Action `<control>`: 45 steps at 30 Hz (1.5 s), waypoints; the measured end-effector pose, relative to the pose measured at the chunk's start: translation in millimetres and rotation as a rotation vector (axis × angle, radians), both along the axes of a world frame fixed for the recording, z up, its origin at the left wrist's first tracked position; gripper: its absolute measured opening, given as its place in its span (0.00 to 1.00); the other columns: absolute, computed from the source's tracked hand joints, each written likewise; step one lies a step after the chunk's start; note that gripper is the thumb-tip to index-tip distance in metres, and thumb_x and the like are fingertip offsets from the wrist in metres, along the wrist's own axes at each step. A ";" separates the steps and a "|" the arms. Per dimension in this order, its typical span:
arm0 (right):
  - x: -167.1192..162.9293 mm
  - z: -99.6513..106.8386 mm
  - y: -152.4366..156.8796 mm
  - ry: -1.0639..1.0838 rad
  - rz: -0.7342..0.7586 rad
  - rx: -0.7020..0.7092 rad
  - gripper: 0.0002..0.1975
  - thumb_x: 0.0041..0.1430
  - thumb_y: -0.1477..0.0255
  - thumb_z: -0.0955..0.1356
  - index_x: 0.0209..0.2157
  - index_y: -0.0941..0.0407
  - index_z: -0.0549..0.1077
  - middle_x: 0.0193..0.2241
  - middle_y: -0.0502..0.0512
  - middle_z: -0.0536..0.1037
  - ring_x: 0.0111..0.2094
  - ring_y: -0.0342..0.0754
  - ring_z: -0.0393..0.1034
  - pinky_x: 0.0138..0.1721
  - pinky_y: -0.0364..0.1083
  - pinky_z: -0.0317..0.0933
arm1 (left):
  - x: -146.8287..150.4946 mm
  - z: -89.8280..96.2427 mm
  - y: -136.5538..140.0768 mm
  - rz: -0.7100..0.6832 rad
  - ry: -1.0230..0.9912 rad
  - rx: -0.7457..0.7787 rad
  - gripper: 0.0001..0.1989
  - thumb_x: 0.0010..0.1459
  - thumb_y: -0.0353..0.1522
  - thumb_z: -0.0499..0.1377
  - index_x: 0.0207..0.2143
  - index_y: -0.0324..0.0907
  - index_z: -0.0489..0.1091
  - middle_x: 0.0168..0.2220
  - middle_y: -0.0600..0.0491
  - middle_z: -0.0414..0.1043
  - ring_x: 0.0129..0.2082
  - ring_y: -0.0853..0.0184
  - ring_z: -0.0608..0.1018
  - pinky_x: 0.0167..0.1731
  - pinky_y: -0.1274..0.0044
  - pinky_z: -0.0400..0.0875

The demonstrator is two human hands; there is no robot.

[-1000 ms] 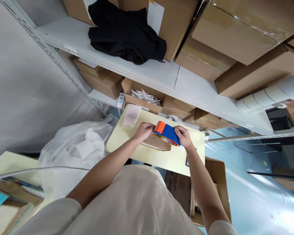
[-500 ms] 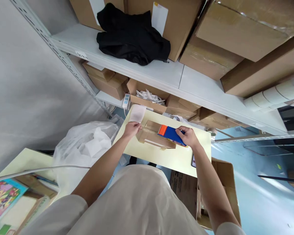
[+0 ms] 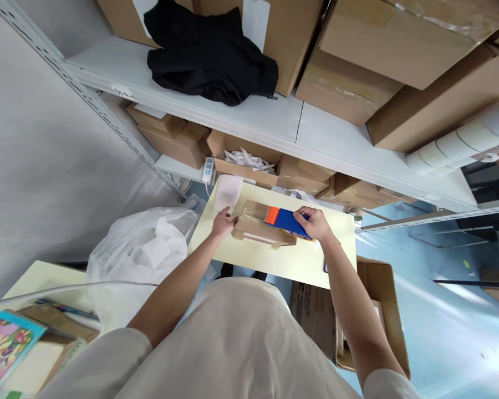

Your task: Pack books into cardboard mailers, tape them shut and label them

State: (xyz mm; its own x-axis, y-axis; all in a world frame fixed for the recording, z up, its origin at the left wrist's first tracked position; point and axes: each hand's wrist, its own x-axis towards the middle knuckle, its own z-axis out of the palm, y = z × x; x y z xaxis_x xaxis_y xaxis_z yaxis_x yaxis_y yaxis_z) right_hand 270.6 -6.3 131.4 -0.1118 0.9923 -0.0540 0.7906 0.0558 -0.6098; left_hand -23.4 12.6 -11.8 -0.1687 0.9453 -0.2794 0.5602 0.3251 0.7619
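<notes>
A small cardboard box [image 3: 255, 224] lies on the pale yellow table [image 3: 249, 259], with clear tape on its top and a white strip along its near side. My right hand [image 3: 315, 223] is closed around the blue body of a tape dispenser [image 3: 289, 221]. The dispenser's orange end points left and rests on or just over the box's right half. At the box's left end is my left hand [image 3: 223, 223], its fingers apart and their tips touching or very near the box edge. Just beyond that hand, a white sheet of paper [image 3: 228, 191] lies on the table.
Behind the table, a shelf [image 3: 274, 124] carries a black garment [image 3: 212, 55] and large cartons [image 3: 382, 41]. An open carton [image 3: 222, 165] of white pieces sits below. A filled plastic bag [image 3: 120, 249] stands left; an open box [image 3: 393, 310] stands right. A cable [image 3: 120, 282] crosses the left side.
My left hand has gone from a pinch over the box's left end to spread fingers beside it. The tape dispenser stays in my right hand. The view has shifted slightly.
</notes>
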 end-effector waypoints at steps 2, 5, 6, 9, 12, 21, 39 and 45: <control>-0.2 -0.3 0.6 -0.003 0.000 0.006 0.15 0.57 0.61 0.64 0.28 0.56 0.76 0.27 0.53 0.80 0.29 0.46 0.71 0.33 0.43 0.62 | -5.3 5.9 0.5 -0.093 0.031 0.125 0.33 0.56 0.37 0.56 0.62 0.36 0.57 0.55 0.38 0.68 0.52 0.55 0.74 0.50 0.66 0.68; 0.9 -0.4 2.3 -0.011 0.000 -0.007 0.15 0.57 0.61 0.64 0.28 0.56 0.75 0.27 0.53 0.79 0.28 0.45 0.71 0.32 0.43 0.61 | -1.9 31.9 7.6 -0.536 0.204 0.429 0.50 0.49 0.47 0.61 0.67 0.34 0.44 0.67 0.36 0.47 0.67 0.50 0.52 0.62 0.61 0.51; 1.7 -0.3 2.8 -0.012 0.003 -0.015 0.15 0.57 0.61 0.64 0.27 0.56 0.75 0.27 0.53 0.79 0.28 0.45 0.71 0.32 0.43 0.61 | 3.5 42.0 10.9 -0.710 0.286 0.486 0.58 0.43 0.51 0.64 0.67 0.33 0.40 0.68 0.36 0.42 0.68 0.48 0.46 0.64 0.60 0.44; 3.6 -0.1 3.4 -0.007 0.026 -0.038 0.15 0.58 0.61 0.64 0.28 0.56 0.75 0.26 0.53 0.79 0.28 0.45 0.70 0.31 0.43 0.61 | 26.1 63.8 19.6 -1.019 0.480 0.483 0.68 0.33 0.53 0.67 0.67 0.31 0.37 0.68 0.34 0.43 0.68 0.46 0.45 0.64 0.58 0.33; 3.0 1.0 3.3 -0.002 0.040 -0.046 0.15 0.58 0.61 0.63 0.28 0.56 0.75 0.27 0.52 0.79 0.28 0.45 0.69 0.32 0.43 0.60 | 42.9 68.6 22.7 -1.051 0.563 0.398 0.66 0.32 0.51 0.67 0.67 0.32 0.39 0.63 0.34 0.53 0.64 0.45 0.56 0.63 0.57 0.35; 67.1 9.5 -6.6 -0.028 0.050 -0.070 0.16 0.58 0.61 0.63 0.25 0.56 0.75 0.23 0.51 0.76 0.25 0.43 0.66 0.29 0.42 0.58 | 37.5 67.8 26.5 -1.058 0.642 0.353 0.61 0.33 0.48 0.67 0.66 0.34 0.44 0.60 0.35 0.57 0.59 0.45 0.60 0.62 0.54 0.38; 116.0 -47.9 -7.0 0.159 0.095 -0.120 0.16 0.58 0.61 0.63 0.28 0.57 0.76 0.27 0.53 0.78 0.28 0.45 0.69 0.34 0.42 0.61 | 143.2 63.9 2.0 -1.168 0.634 0.373 0.60 0.43 0.55 0.61 0.68 0.31 0.38 0.69 0.36 0.41 0.66 0.45 0.48 0.64 0.60 0.29; 159.6 -49.6 -25.2 0.064 0.029 -0.141 0.16 0.58 0.61 0.63 0.30 0.57 0.77 0.27 0.54 0.79 0.28 0.47 0.71 0.34 0.44 0.61 | 137.9 68.5 2.9 -1.195 0.650 0.346 0.52 0.46 0.51 0.63 0.68 0.45 0.44 0.69 0.40 0.40 0.65 0.43 0.50 0.61 0.55 0.36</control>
State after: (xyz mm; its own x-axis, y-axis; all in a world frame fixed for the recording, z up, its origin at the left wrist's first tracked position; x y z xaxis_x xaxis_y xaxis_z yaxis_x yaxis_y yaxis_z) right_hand 430.3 -31.5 81.8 -0.1477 0.9716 -0.1849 0.7494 -0.0121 -0.6620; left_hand 114.5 15.5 56.8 0.7683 0.6114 -0.1896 0.6399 -0.7406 0.2049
